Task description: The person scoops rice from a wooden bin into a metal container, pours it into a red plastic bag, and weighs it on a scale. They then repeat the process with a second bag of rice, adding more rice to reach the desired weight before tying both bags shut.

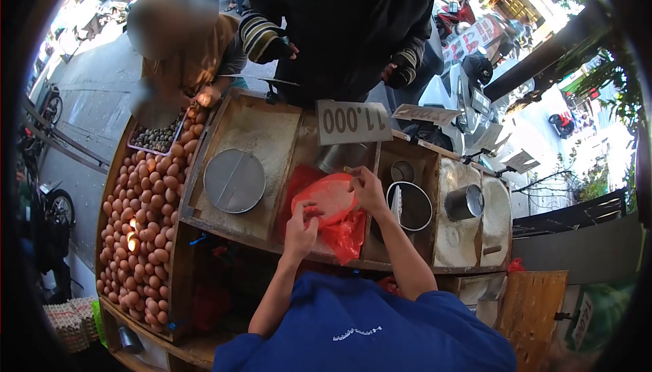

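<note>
A red plastic bag (329, 202) is spread over a compartment of the wooden stall, with something pale showing inside it. My left hand (303, 224) is at the bag's left edge, fingers bent against the plastic. At its upper right rim, my right hand (365, 187) pinches the plastic. The bag's crumpled lower part (345, 239) hangs towards me. Behind the bag lies a metal can (336, 157), partly hidden by a price sign (353, 122) reading 11.000.
Brown eggs (139, 222) fill the left bin. A round metal lid (234, 181) lies in the left compartment. To the right are an open round container (409, 206) and a metal cup (464, 203). Two people stand across the stall; one's hand is near the eggs.
</note>
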